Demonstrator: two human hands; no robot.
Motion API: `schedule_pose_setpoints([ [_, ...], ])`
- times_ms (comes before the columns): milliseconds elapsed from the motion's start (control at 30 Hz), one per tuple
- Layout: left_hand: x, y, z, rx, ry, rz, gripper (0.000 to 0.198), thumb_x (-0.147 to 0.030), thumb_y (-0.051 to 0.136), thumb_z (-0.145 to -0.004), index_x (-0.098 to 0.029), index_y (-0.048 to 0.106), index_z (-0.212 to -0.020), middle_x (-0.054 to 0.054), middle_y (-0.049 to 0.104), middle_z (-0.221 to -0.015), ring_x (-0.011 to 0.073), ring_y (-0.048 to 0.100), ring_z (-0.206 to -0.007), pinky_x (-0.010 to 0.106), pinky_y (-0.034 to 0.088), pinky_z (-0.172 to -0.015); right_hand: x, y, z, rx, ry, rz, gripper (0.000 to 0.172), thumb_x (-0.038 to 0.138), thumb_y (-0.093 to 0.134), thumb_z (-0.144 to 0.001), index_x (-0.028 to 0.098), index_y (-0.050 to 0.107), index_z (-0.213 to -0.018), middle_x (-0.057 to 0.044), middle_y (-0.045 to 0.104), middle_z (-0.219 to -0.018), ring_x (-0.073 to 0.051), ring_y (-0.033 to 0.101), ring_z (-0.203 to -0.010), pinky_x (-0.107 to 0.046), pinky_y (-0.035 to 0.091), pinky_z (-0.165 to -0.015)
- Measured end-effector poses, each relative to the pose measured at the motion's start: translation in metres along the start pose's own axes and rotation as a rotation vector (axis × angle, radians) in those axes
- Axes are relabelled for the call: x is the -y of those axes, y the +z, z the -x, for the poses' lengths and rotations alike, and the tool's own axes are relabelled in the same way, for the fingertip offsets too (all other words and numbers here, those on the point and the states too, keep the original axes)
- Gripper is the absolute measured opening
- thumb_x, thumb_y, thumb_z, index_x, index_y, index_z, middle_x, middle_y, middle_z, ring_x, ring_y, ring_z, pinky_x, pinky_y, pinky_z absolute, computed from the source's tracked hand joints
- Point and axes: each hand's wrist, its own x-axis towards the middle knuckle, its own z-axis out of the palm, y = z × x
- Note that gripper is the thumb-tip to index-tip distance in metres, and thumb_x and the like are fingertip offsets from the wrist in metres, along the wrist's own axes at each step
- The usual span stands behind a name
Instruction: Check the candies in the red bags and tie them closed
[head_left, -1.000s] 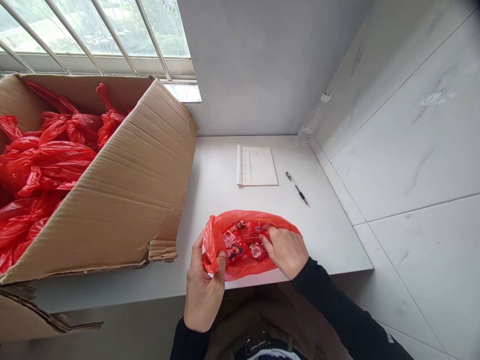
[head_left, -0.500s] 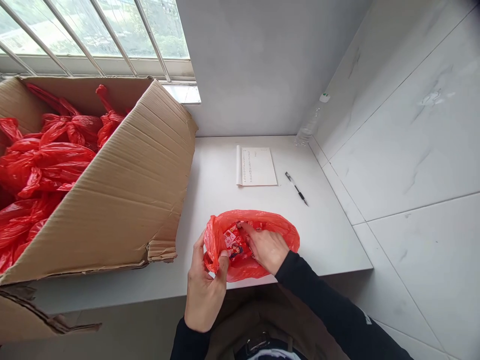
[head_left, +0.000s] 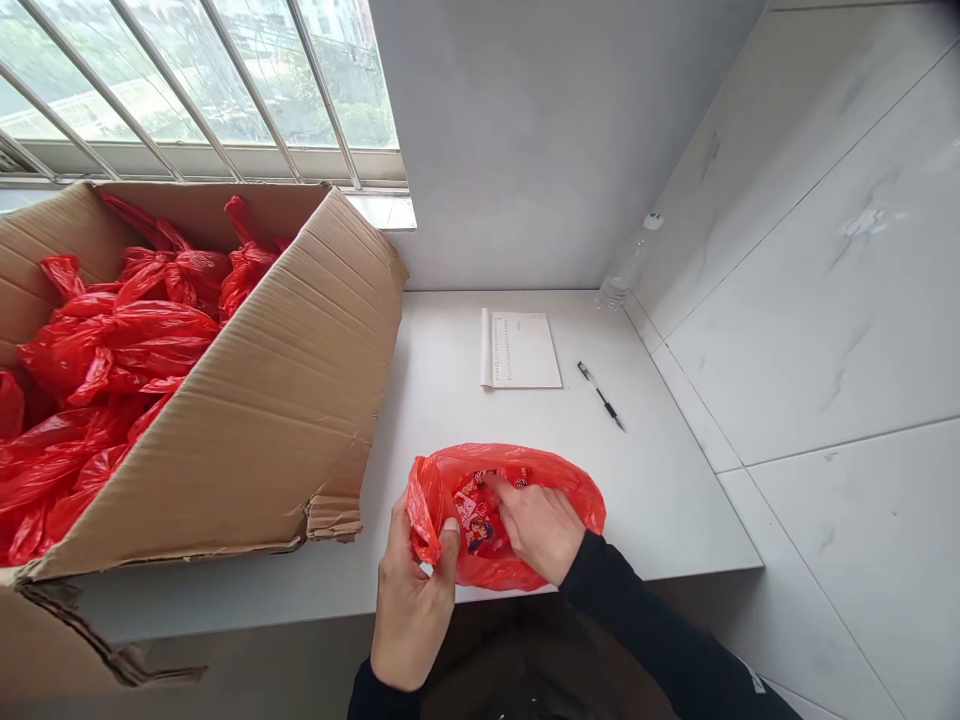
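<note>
A red plastic bag sits with its mouth spread wide at the front edge of the white table. Its left rim is bunched between the thumb and fingers of my left hand. Inside lie small red printed packets, one with a cartoon figure. My right hand reaches into the bag from the right, its index finger stretched out onto the packets. The other fingers of that hand are bent and partly hidden, and I see nothing held in them.
A large cardboard box with several knotted red bags stands on the left, below a barred window. Behind the bag lie a notepad and a pen. A clear bottle stands in the back corner by the tiled wall.
The whole scene sits slightly lower in the picture as the head view tilts up. My left hand keeps the bag's rim; my right index finger remains on the packets.
</note>
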Motion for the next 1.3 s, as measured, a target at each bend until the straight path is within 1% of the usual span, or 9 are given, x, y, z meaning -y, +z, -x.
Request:
schedule_pose_setpoints([
  [267,-0.004,0.001,0.004,-0.007,0.001,0.008,0.049,-0.044,0.059,-0.094,-0.028,0.047,-0.139,0.007,0.065,-0.126,0.0234,0.065,-0.109,0.032,0.055,-0.083,-0.003,0.000,-0.002,0.042,0.037,0.060,0.052,0.016,0.042,-0.095,0.023,0.042,-0.147,-0.009,0.075,-0.085,-0.028,0.072,-0.079,-0.033,0.042,-0.064],
  [467,-0.004,-0.002,0.004,-0.034,0.022,-0.054,0.043,-0.043,0.059,-0.093,-0.026,0.051,-0.132,0.006,0.066,-0.117,0.0209,0.065,-0.103,0.032,0.053,-0.088,-0.010,-0.006,0.022,0.109,0.040,0.118,0.024,0.012,0.047,-0.092,0.019,0.067,-0.102,-0.009,0.074,-0.081,-0.027,0.073,-0.077,-0.031,0.036,-0.060],
  [700,-0.012,-0.001,0.008,-0.046,0.028,-0.067,0.046,-0.043,0.058,-0.093,-0.024,0.050,-0.135,0.008,0.067,-0.118,0.0222,0.066,-0.104,0.034,0.053,-0.090,-0.015,-0.010,0.030,0.111,0.140,0.169,0.024,0.007,0.045,-0.092,0.014,0.067,-0.095,-0.012,0.073,-0.076,-0.028,0.073,-0.073,-0.032,0.036,-0.056],
  [767,-0.015,-0.001,0.009,-0.042,0.033,-0.058,0.046,-0.043,0.057,-0.094,-0.024,0.050,-0.135,0.008,0.067,-0.119,0.0225,0.066,-0.106,0.035,0.054,-0.091,-0.015,-0.010,0.027,0.086,0.155,0.170,0.025,0.009,0.044,-0.093,0.013,0.068,-0.099,-0.012,0.074,-0.078,-0.028,0.073,-0.074,-0.033,0.037,-0.057],
  [900,-0.018,0.000,0.013,-0.049,0.024,-0.066,0.054,-0.047,0.059,-0.092,-0.023,0.048,-0.139,0.012,0.068,-0.120,0.0262,0.069,-0.099,0.036,0.057,-0.079,-0.014,-0.008,0.019,0.019,0.122,0.152,0.039,0.017,0.040,-0.098,0.015,0.055,-0.134,-0.008,0.074,-0.080,-0.028,0.073,-0.076,-0.033,0.040,-0.057],
  [1000,-0.016,-0.001,0.016,-0.102,0.002,-0.122,0.066,-0.048,0.059,-0.091,-0.027,0.037,-0.150,0.014,0.060,-0.136,0.0298,0.067,-0.108,0.041,0.057,-0.084,-0.013,-0.008,0.019,0.005,0.092,0.135,0.041,0.018,0.041,-0.099,0.016,0.051,-0.139,-0.007,0.074,-0.081,-0.026,0.072,-0.076,-0.033,0.042,-0.059],
  [1133,-0.006,-0.006,0.013,-0.202,0.201,-0.273,0.073,-0.042,0.062,-0.091,-0.032,0.028,-0.155,0.012,0.048,-0.147,0.0298,0.051,-0.131,0.045,0.046,-0.103,-0.016,-0.006,0.024,-0.088,0.082,0.118,0.041,0.022,0.048,-0.098,0.018,0.049,-0.139,-0.011,0.069,-0.113,-0.026,0.064,-0.106,-0.033,0.048,-0.076],
  [1200,-0.004,-0.010,0.009,-0.226,0.329,-0.308,0.068,-0.036,0.062,-0.092,-0.031,0.034,-0.153,0.012,0.052,-0.136,0.0267,0.053,-0.124,0.042,0.046,-0.102,-0.019,-0.003,0.023,-0.091,0.120,0.137,0.048,0.020,0.056,-0.094,0.014,0.047,-0.141,-0.015,0.065,-0.120,-0.030,0.060,-0.112,-0.036,0.049,-0.079],
  [1300,-0.006,-0.015,0.002,-0.154,0.460,-0.308,0.043,-0.026,0.059,-0.094,-0.030,0.055,-0.137,0.006,0.059,-0.114,0.0199,0.058,-0.101,0.033,0.047,-0.091,-0.025,-0.001,0.020,-0.048,0.159,0.145,0.050,0.010,0.058,-0.089,0.011,0.050,-0.138,-0.015,0.068,-0.110,-0.031,0.064,-0.102,-0.037,0.050,-0.076],
])
